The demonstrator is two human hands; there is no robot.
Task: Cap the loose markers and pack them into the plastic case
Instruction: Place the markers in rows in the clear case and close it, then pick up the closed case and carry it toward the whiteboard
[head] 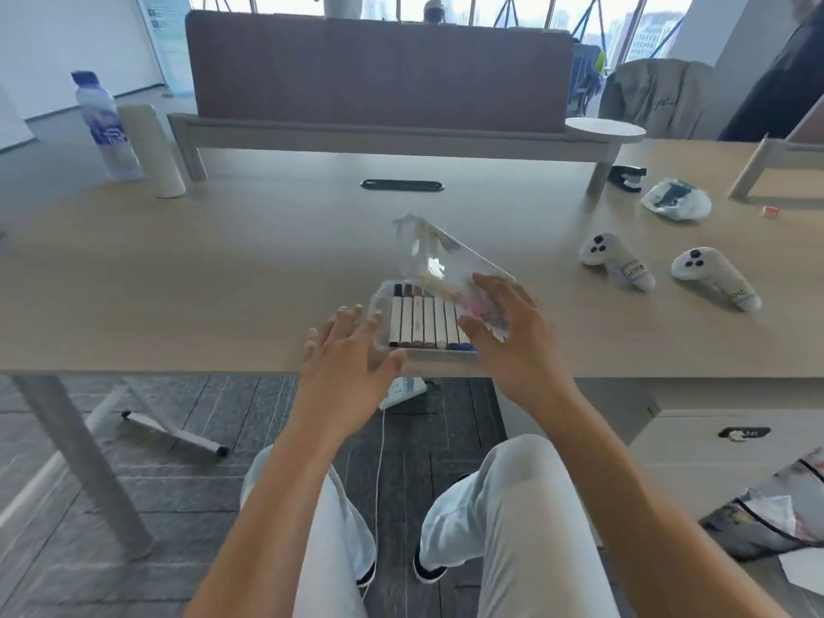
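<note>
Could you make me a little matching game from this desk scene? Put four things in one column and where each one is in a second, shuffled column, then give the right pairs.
Things:
1. markers
2. water bottle
3. two white controllers
4. black stapler

Places:
A. far left of the desk, beside a white cylinder
B. lying side by side in the plastic case at the near desk edge
C. on the desk to the right of the case
D. far right, by the leg of the raised shelf

Pairs: 1-B, 2-A, 3-C, 4-D
</note>
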